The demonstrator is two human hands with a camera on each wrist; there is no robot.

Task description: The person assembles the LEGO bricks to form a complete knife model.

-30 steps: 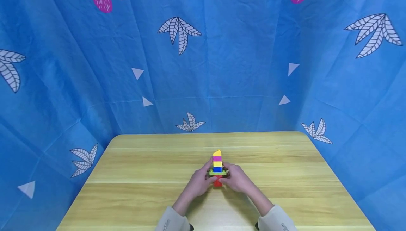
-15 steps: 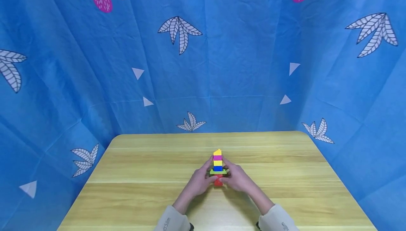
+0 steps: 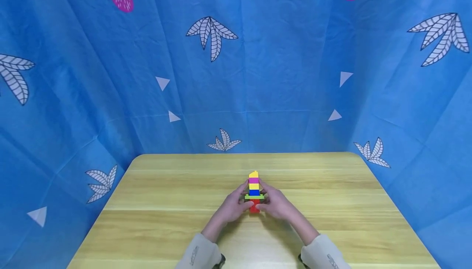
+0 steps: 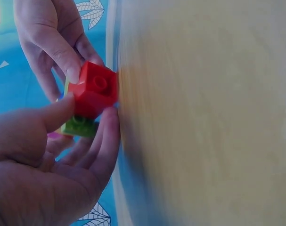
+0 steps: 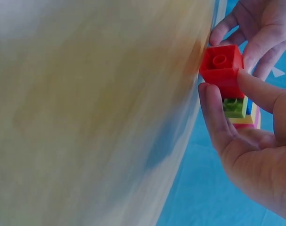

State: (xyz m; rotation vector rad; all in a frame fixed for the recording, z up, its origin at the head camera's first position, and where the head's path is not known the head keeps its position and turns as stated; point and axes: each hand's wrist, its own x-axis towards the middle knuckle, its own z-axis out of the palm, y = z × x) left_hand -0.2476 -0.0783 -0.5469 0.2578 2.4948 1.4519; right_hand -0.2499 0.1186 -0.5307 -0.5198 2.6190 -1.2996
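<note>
A small tower of toy building bricks (image 3: 254, 187) stands upright between my two hands. From the bottom it goes red, green plate, blue, yellow, magenta, and a sloped yellow brick on top. My left hand (image 3: 231, 207) grips its left side, thumb on the red brick (image 4: 93, 89) and index finger up by the magenta one. On the right side my right hand (image 3: 276, 204) grips it in the same way. Both wrist views show the hollow underside of the red brick, so it is off the table. The hands partly hide the green plate (image 5: 234, 107).
A light wooden table (image 3: 166, 224) lies beneath the hands. Behind it and at both sides hangs a blue curtain (image 3: 280, 68) printed with leaves and triangles.
My right index finger has moved up along the tower's side. The tower and hands sit slightly higher in the head view, mostly because the whole view has shifted a little.
</note>
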